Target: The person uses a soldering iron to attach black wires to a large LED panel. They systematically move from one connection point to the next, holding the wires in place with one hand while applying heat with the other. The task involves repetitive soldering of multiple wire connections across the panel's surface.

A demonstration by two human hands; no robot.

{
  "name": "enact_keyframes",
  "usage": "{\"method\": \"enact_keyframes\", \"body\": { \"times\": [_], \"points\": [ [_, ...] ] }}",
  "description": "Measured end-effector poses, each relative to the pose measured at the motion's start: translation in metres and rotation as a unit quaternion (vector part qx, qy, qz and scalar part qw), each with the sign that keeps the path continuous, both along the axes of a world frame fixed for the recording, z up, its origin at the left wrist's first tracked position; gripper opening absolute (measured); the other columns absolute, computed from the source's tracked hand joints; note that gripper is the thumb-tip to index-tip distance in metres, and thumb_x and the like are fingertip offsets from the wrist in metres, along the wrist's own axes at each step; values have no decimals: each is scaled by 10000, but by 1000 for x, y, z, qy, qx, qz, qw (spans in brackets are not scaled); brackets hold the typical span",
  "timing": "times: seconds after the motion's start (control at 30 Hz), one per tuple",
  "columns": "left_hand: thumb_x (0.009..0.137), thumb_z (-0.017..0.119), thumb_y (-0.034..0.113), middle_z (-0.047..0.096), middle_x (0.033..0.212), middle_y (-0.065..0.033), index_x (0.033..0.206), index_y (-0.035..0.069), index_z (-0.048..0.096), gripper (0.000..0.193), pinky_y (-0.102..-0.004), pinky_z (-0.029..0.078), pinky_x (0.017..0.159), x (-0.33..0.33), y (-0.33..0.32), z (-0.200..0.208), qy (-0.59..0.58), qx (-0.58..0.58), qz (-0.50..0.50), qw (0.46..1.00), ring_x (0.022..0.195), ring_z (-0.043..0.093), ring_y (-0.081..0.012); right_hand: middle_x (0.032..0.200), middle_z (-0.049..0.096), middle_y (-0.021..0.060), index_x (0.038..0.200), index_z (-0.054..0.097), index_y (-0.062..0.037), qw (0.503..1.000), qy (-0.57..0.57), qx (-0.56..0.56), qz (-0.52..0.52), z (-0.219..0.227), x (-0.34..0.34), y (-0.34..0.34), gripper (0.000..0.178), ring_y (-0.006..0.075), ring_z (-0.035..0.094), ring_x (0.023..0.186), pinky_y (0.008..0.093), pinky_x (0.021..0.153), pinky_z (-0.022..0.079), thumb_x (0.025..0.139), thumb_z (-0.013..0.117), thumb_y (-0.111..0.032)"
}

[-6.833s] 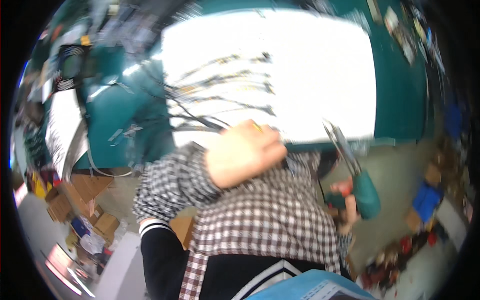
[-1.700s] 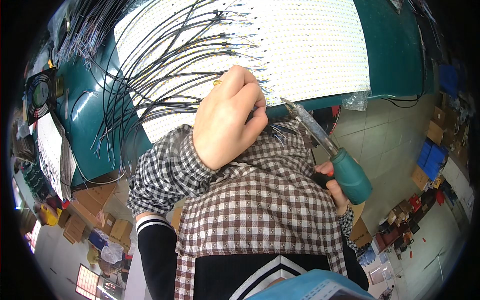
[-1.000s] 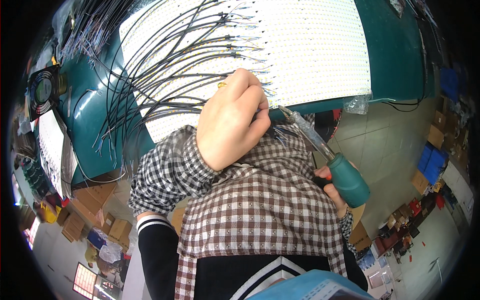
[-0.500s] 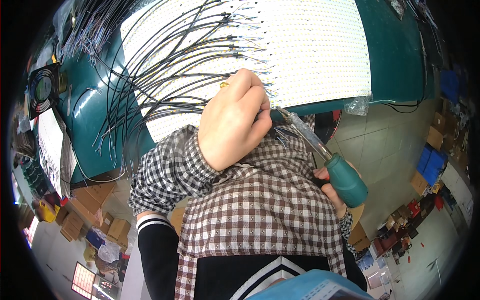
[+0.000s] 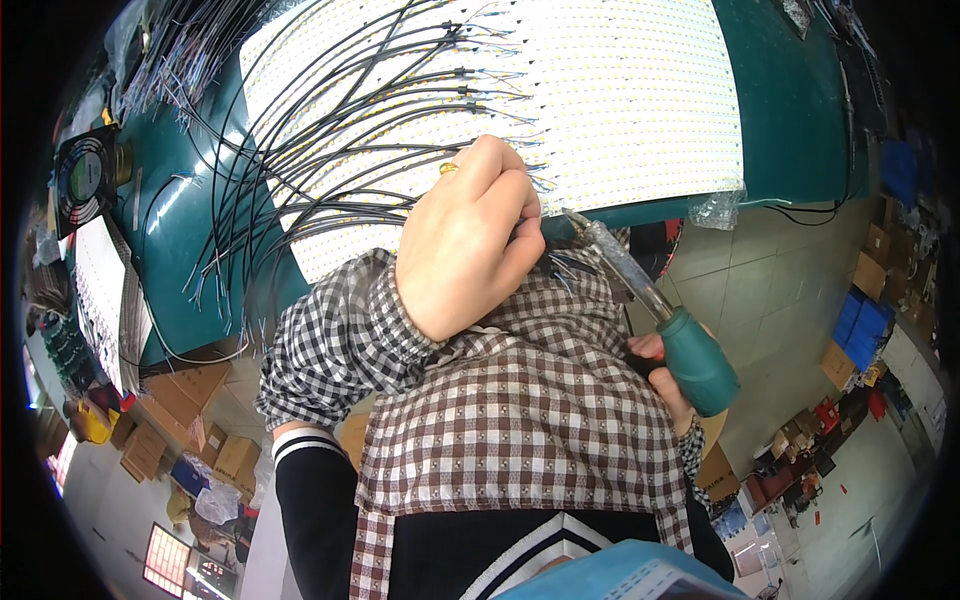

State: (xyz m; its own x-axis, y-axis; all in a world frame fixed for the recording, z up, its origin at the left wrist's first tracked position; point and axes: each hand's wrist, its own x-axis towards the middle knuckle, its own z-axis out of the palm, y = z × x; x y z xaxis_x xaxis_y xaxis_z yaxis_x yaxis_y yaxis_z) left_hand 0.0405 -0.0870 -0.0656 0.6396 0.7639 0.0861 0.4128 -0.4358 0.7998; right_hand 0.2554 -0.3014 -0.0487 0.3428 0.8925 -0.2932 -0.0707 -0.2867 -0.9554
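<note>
The left hand [image 5: 468,245] is closed in a pinching grip on the end of a thin black wire [image 5: 330,215] and holds it down at the near edge of the white LED panel [image 5: 620,90]; a yellow ring shows on one finger. The right hand [image 5: 668,380] is wrapped tightly around the teal handle of a soldering iron [image 5: 650,305], whose metal tip points up to the spot just beside the left fingertips. To do this well, I think the wire end should stay still on its pad, the tip should touch the joint only briefly, and the fingers should keep clear of the hot metal. Many more black wires fan out over the panel toward the far left. The panel lies on a green desk [image 5: 800,110]. On the floor at the lower left stand brown cardboard boxes [image 5: 175,410]; what is inside them I cannot tell.
</note>
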Motion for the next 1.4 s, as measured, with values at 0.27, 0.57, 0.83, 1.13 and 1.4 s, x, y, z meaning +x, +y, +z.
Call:
{"method": "enact_keyframes", "body": {
  "times": [0.27,0.57,0.83,1.13,1.4],
  "points": [
    [749,714,-20,550,976,-118,865,25,587,177,-372,500,727,-1,0,-1,0,0,2,1000,868,603,-305,899,718,137,1080,641,86,1000,12,4,-9,-2,1,-1,530,248,726,852,393,827,608,795,886,-287],
    [761,717,-25,552,974,-117,873,22,592,174,-362,504,735,-2,0,-2,-10,-13,6,1000,869,605,-299,1031,709,197,1128,620,102,999,28,13,-14,-2,3,-1,476,312,719,973,413,837,620,842,824,-220],
    [791,700,-5,567,896,-105,887,40,607,141,-378,507,692,3,5,4,25,6,-26,999,811,618,-301,1047,711,225,1258,527,125,999,44,0,-26,-3,7,-6,604,352,714,1014,439,855,627,860,808,-232],
    [797,678,33,557,862,-109,881,52,608,111,-405,495,668,5,12,3,44,28,-60,997,790,612,-320,984,719,172,1147,615,100,999,32,0,-38,-2,6,-10,553,288,724,915,416,849,609,831,841,-293],
    [793,668,28,568,858,-113,873,45,597,108,-411,488,684,8,13,7,65,15,-65,996,798,605,-329,929,713,133,1066,665,77,1000,-4,-17,8,4,6,-6,510,239,720,857,371,814,597,804,874,-307]
  ]
}}
